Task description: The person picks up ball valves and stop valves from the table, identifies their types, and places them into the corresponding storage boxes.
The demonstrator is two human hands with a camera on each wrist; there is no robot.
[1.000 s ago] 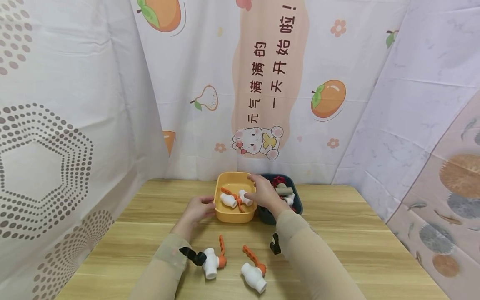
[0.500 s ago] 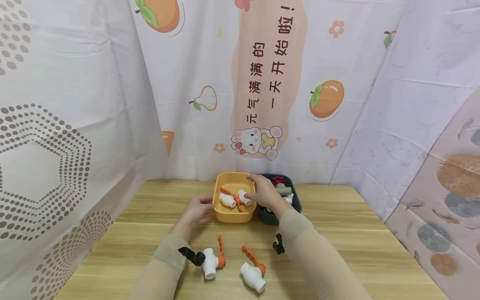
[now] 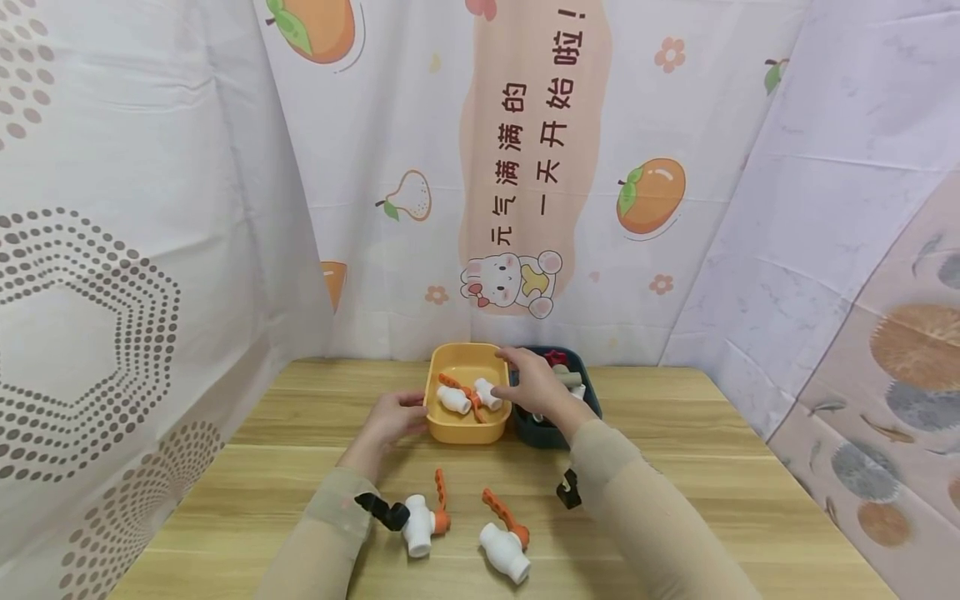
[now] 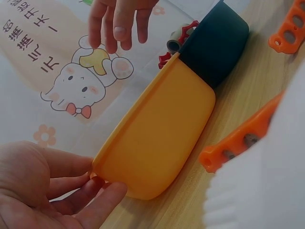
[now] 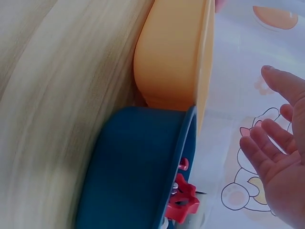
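My left hand (image 3: 392, 419) is at the left side of the yellow bin (image 3: 468, 433), its fingertips touching the outer wall; the left wrist view shows this hand (image 4: 52, 191) at the bin's end. Inside lie two white ball valves with orange lever handles, a left valve (image 3: 452, 400) and a right valve (image 3: 487, 393). My right hand (image 3: 536, 385) hovers over the side where the yellow bin meets the dark blue bin (image 3: 543, 435). In the right wrist view that hand (image 5: 283, 148) has spread fingers and holds nothing.
Two more white ball valves lie on the wooden table (image 3: 645, 467) in front, one left (image 3: 418, 527) and one right (image 3: 505, 552). The blue bin contains red handwheels (image 5: 182, 200), a grey pipe piece (image 3: 570, 379) and white parts. Printed curtains (image 3: 420, 275) stand behind.
My right forearm has shifted slightly to the right while the hand stays over the bins. My left hand and the valves keep their places; the head view drifts a little.
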